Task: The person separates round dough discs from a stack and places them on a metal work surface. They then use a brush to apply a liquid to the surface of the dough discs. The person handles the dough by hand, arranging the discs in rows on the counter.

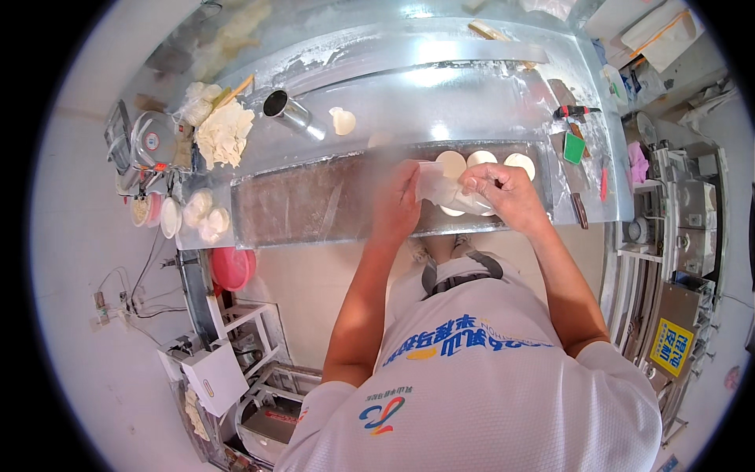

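The left hand (399, 198) and right hand (507, 193) grasp a thin, whitish, translucent sheet (439, 186) in their fingers (478, 184), near pale, flat, round discs (520, 165).

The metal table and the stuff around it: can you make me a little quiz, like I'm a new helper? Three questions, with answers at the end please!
1. True or false: the shiny metal tube is to the right of the green square.

2. Pick one. What colour is the big round basin on the left?
A) blue
B) pink
C) green

3. Fill the gap: the left hand and the right hand hold a thin pale sheet, and close by lie flat pale pieces shaped like ____.

Key:
1. False: it is to the left.
2. B
3. circles
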Tool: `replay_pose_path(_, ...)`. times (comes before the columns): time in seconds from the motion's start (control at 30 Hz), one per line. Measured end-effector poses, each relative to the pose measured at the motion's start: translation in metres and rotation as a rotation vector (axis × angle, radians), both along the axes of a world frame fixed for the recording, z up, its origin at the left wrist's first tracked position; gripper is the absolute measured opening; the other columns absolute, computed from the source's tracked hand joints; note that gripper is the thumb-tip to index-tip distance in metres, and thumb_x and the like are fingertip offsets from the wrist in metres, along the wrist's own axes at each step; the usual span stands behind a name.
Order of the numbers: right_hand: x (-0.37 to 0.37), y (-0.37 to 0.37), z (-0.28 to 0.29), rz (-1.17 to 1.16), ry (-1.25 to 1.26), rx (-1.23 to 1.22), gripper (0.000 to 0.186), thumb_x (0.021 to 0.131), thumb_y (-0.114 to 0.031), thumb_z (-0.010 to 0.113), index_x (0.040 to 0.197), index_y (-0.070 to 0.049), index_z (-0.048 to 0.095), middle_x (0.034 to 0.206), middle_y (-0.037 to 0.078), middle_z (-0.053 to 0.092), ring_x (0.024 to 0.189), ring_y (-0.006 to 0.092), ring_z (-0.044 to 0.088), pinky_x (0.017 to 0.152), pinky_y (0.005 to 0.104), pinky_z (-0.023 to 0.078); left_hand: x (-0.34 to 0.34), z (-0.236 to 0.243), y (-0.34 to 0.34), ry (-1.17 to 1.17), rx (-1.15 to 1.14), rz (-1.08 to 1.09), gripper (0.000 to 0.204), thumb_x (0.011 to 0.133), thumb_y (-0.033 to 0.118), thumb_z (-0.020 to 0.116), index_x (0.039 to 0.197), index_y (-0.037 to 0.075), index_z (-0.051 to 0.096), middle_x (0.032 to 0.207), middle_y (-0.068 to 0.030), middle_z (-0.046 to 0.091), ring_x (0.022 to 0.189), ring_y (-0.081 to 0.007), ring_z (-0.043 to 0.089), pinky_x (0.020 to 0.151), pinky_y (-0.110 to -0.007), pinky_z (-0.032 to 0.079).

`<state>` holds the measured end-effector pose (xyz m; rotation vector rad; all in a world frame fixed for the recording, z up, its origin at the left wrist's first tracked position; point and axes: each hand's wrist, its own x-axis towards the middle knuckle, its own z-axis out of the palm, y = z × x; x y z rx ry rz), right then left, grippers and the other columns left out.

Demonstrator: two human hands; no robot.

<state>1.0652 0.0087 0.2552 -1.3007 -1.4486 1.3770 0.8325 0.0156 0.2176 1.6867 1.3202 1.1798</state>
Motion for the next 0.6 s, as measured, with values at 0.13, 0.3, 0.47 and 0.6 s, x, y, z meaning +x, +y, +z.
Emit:
replay_pose_path(0.13, -0.003, -0.001, 0.009, -0.059, -0.087, -0.043, 0.012, 0.098, -0.012, 0.078, 0.101, 0.000, 0.078, 0.091, 0.001, 0.076, 0.082, 0.0070, 0.065, 0.076, 0.0275, 0.053, -0.001, -0.001, -0.001, -0.073, -0.045, -0.023, 0.023, 0.107, 0.002, 0.052, 0.109, 0.000, 0.075, 0.097, -0.0071, 0.078, 0.090, -0.0149, 0.073, 0.083, -0.029, 0.056)
replay_pose_path(0.3, -0.007, -0.003, 0.010, -0.073, -0.013, -0.050, 0.008, 0.097, -0.010, 0.079, 0.098, -0.002, 0.079, 0.085, -0.001, 0.073, 0.078, 0.0054, 0.061, 0.072, 0.0249, 0.049, -0.011, -0.007, -0.002, -0.069, -0.060, 0.002, 0.018, 0.105, 0.007, 0.058, 0.114, 0.001, 0.074, 0.100, -0.0058, 0.077, 0.090, -0.0157, 0.072, 0.084, -0.030, 0.057)
replay_pose_path(0.47, -0.009, -0.002, 0.006, -0.100, -0.025, -0.031, 0.009, 0.095, -0.010, 0.082, 0.097, -0.002, 0.078, 0.083, -0.003, 0.071, 0.078, 0.0049, 0.059, 0.071, 0.0247, 0.049, -0.023, -0.025, -0.019, 0.043, -0.145, 0.454, 0.021, 0.102, 0.012, 0.067, 0.119, 0.001, 0.071, 0.103, -0.0065, 0.075, 0.082, -0.0159, 0.069, 0.077, -0.030, 0.056)
replay_pose_path(0.6, -0.009, -0.001, 0.009, -0.079, -0.097, 0.010, 0.011, 0.094, -0.011, 0.083, 0.098, -0.002, 0.079, 0.085, -0.002, 0.073, 0.078, 0.0048, 0.060, 0.071, 0.0249, 0.049, -0.030, -0.017, -0.068, -0.225, -0.708, 0.175, 0.017, 0.102, 0.016, 0.070, 0.110, 0.001, 0.074, 0.093, -0.0059, 0.074, 0.078, -0.0122, 0.067, 0.069, -0.028, 0.053)
